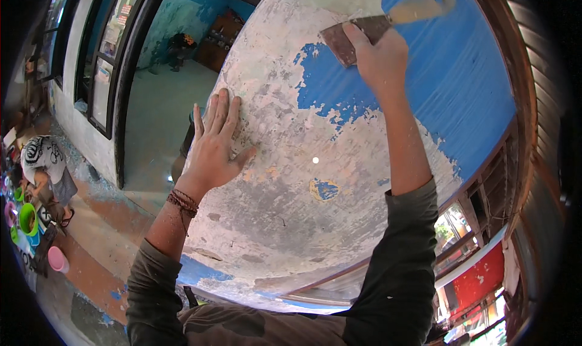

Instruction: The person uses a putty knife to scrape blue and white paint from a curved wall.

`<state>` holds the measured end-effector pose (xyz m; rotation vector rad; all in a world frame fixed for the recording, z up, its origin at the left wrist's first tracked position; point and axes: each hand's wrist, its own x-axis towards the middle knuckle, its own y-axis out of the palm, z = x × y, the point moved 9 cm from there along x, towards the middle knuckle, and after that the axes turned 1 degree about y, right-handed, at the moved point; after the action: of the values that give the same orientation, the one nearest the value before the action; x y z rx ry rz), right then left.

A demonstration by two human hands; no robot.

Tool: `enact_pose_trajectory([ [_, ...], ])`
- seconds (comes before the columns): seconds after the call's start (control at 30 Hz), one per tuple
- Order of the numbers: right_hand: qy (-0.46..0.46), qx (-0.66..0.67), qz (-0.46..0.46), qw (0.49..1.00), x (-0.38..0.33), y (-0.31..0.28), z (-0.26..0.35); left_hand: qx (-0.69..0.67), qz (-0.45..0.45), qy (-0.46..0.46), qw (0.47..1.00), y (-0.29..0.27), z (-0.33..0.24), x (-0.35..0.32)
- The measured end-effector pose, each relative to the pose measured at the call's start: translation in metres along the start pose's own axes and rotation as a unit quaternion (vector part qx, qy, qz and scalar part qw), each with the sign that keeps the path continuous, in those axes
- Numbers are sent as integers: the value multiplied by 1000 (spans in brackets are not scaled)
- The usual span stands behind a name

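A wall (279, 176) fills the middle of the view, pale and patchy where bare, with blue paint (467, 85) across the upper right. My left hand (215, 143) lies flat on the bare part near the wall's left edge, fingers spread, holding nothing. Up at the border of the blue paint, my right hand (385, 61) grips a scraper (374, 26) around its wide, stained blade. The scraper's pale yellow handle points to the upper right, slightly blurred. A small blue and yellow paint patch (325, 190) shows lower on the wall.
An open doorway (176, 97) to a room lies left of the wall. A person (45, 164) bends over at the far left beside a green basin (28, 218) and a pink bucket (57, 259). Wooden trim (506, 55) and corrugated sheets (536, 85) edge the right side.
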<state>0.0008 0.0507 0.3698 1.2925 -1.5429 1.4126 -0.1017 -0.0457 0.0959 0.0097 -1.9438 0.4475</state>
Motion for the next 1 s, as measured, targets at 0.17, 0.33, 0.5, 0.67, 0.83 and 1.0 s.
enact_pose_trajectory([
  [0.17,41,12,8,999,6,-2,-16,17,6,1,1000,2,-2,3],
  [0.33,25,86,42,995,17,-1,-8,15,-3,1,1000,2,1,2],
  [0.5,58,45,59,996,-2,18,-22,11,8,-2,1000,5,2,2],
  [0.67,90,57,43,993,-9,7,-13,11,11,0,1000,1,1,0],
  [0.83,133,140,33,981,1,3,-33,-14,12,-13,1000,2,-1,-2],
  [1.0,59,21,51,997,-5,9,-5,-9,11,-20,1000,3,2,-7],
])
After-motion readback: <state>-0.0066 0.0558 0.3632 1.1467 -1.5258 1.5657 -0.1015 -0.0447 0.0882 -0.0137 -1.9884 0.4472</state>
